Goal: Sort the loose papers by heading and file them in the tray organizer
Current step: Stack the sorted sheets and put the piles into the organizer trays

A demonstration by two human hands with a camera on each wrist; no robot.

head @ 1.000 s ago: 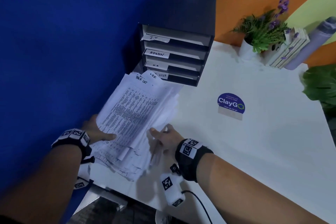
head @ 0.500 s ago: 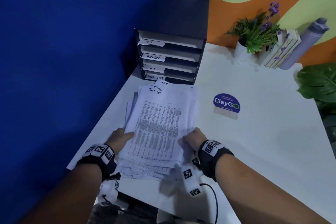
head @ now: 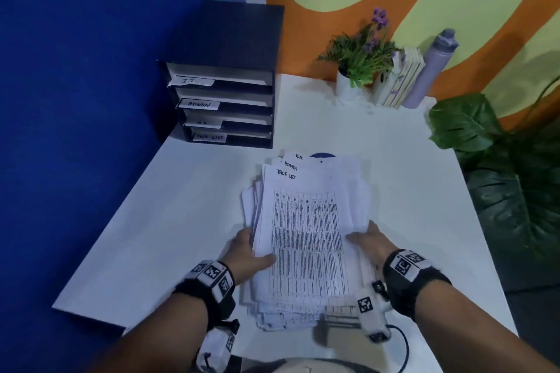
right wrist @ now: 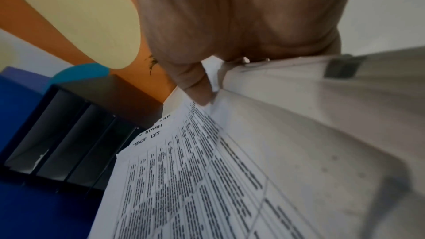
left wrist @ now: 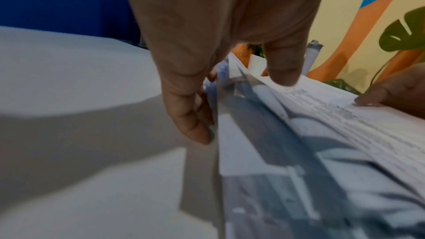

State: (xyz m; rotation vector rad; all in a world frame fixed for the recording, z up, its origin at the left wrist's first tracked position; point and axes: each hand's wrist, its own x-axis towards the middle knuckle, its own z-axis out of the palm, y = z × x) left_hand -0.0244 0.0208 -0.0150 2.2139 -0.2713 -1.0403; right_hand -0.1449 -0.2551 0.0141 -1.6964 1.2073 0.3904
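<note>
A thick stack of printed papers [head: 306,236] is held over the white desk [head: 169,221], its top sheet headed "TACK LIST", with "ADMIN" and "H.R." sheets peeking out behind. My left hand [head: 247,251] grips the stack's left edge, thumb on top [left wrist: 282,68], fingers underneath. My right hand [head: 368,239] grips the right edge with its thumb [right wrist: 195,86] on the top sheet. The black tray organizer [head: 224,100] stands at the back left, its slots labelled IT, ADMIN, H.R. and TASK LIST.
A blue wall [head: 75,100] runs along the desk's left side. At the back right stand a potted plant [head: 360,54], some books [head: 400,82] and a grey bottle [head: 430,66]. A large leafy plant [head: 497,160] sits off the right edge.
Both hands have squared up the fanned, slanted pile and drawn it rightward and toward me, away from the organizer. The stack now covers most of the blue sticker.
</note>
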